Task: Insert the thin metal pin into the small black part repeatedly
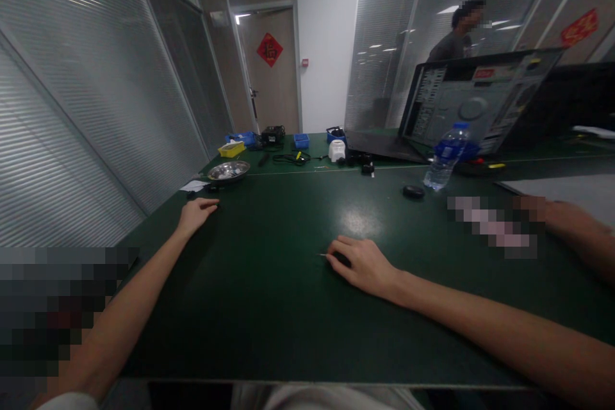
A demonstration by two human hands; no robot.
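My left hand (196,214) reaches to the left side of the dark green table (269,307), thumb and fingers pinched together. A small dark bit shows at its fingertips, too unclear to name. Just beyond it are small black pieces (211,188) and a round metal dish (229,172) with small things in it. Near the middle of the table, my right hand (360,264) rests with curled fingers, closed on a thin pale piece (323,255) whose end pokes out to the left. Most of that piece is hidden by the fingers.
A water bottle (444,163) and a black computer mouse (414,191) stand right of centre, before an opened computer case (473,102). Another person's hand (560,214) lies at the right. Cables, a yellow tray (232,150) and a blue box (302,141) line the back.
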